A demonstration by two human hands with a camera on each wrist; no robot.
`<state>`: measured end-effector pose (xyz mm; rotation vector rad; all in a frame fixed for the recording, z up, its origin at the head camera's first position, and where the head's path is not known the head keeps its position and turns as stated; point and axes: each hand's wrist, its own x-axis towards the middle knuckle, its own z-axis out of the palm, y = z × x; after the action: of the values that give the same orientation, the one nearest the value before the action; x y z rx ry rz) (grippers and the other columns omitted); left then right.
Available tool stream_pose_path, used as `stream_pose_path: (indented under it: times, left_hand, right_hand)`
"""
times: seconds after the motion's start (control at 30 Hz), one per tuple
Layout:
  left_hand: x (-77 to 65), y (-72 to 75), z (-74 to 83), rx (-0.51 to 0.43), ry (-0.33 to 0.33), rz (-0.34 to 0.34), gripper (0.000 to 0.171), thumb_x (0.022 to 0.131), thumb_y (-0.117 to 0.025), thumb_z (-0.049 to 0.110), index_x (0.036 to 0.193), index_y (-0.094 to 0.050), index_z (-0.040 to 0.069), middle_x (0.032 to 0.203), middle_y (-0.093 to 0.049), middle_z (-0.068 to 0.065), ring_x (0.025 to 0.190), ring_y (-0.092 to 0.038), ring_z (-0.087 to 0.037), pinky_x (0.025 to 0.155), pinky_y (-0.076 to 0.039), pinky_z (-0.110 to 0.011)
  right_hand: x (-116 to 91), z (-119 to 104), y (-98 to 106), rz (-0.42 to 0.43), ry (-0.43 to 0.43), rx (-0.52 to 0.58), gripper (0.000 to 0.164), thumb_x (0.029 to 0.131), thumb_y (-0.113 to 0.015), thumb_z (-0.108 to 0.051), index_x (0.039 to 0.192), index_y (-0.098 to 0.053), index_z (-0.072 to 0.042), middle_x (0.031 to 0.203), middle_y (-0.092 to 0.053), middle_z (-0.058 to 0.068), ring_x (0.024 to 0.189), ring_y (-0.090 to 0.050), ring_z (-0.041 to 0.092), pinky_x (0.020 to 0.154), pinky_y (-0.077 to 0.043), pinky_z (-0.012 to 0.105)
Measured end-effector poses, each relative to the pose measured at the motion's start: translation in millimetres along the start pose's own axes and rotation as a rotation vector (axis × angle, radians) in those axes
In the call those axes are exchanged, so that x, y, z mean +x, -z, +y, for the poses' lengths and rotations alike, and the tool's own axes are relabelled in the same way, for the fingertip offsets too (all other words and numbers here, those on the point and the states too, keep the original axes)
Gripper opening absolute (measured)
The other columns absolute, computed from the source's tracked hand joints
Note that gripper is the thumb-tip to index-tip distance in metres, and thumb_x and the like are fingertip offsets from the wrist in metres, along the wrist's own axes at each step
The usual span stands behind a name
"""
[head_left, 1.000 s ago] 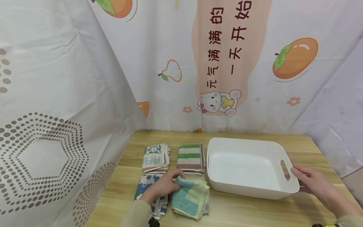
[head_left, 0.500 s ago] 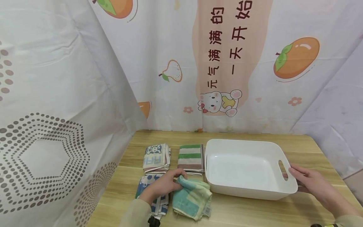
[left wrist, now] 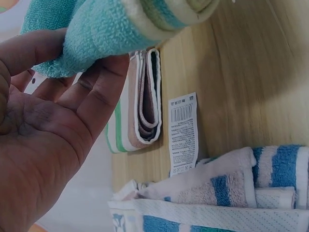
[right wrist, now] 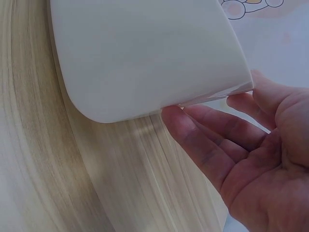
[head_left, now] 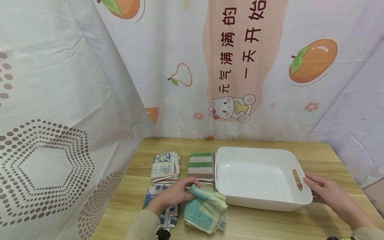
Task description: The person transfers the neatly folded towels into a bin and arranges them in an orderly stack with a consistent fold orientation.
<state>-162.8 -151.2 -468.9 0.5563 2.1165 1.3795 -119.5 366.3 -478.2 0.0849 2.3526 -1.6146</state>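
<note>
My left hand [head_left: 178, 193] pinches the top edge of a folded teal-and-yellow towel [head_left: 202, 211] near the front of the table. In the left wrist view, thumb and fingers [left wrist: 108, 82] close on the teal terry cloth [left wrist: 106, 36], which is raised off the wood. A white plastic bin [head_left: 255, 180] stands to the right of this towel, with nothing inside. My right hand [head_left: 327, 193] grips the bin's right end, thumb at the rim by the handle slot. Its fingertips touch the outer wall in the right wrist view, where the bin [right wrist: 145, 58] fills the upper part.
Behind the held towel lies a folded green-and-brown striped towel [head_left: 200, 166], close to the bin's left end. A cream towel with a blue print [head_left: 163, 166] lies at the back left. A blue patterned towel [head_left: 169, 218] is partly hidden under my left forearm. Printed curtains surround the wooden table [head_left: 255, 223].
The bin has slid a little to the left with my right hand on it. My left hand and the teal-and-yellow towel have shifted slightly to the right.
</note>
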Motion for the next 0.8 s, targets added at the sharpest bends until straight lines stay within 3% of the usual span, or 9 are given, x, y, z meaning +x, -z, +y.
stream_pose_path:
  times: [0.27,0.47,0.63,0.8]
  left_hand:
    - [-0.2,-1.9,6.1,-0.002,-0.065,-0.031,0.024,0.085,-0.064,0.009,0.102,-0.057,0.024,0.121,-0.051,-0.006,0.104,-0.048,-0.024,0.075,-0.046,-0.036]
    - [0.0,-3.0,10.3,0.005,-0.093,-0.040,0.024,0.084,-0.064,0.008,0.102,-0.057,0.024,0.117,-0.052,-0.003,0.103,-0.049,-0.022,0.076,-0.046,-0.037]
    - [-1.8,-1.7,18.9,-0.025,-0.082,-0.052,0.024,0.085,-0.064,0.009,0.103,-0.057,0.022,0.118,-0.050,0.000,0.100,-0.049,-0.023,0.072,-0.049,-0.036]
    - [-0.6,0.5,28.3,-0.079,-0.102,-0.082,0.024,0.087,-0.062,0.007,0.107,-0.056,0.020,0.118,-0.048,-0.003,0.097,-0.052,-0.022,0.070,-0.052,-0.035]
  right_hand:
    - [-2,3,-1,0.008,0.013,0.032,0.066,0.100,-0.042,-0.032,0.139,-0.019,0.015,0.112,-0.064,0.006,0.092,-0.065,0.019,0.074,-0.054,0.033]
    - [-3,4,-1,0.004,0.027,0.041,0.063,0.100,-0.042,-0.029,0.138,-0.021,0.017,0.109,-0.066,0.014,0.091,-0.066,0.022,0.073,-0.054,0.034]
    - [-2,2,-3,0.013,0.005,0.016,0.066,0.100,-0.042,-0.032,0.139,-0.019,0.016,0.111,-0.064,0.012,0.091,-0.065,0.019,0.073,-0.054,0.032]
    - [1,-1,-4,0.028,0.022,-0.026,0.065,0.100,-0.041,-0.031,0.139,-0.018,0.017,0.116,-0.058,0.025,0.088,-0.066,0.018,0.071,-0.054,0.032]
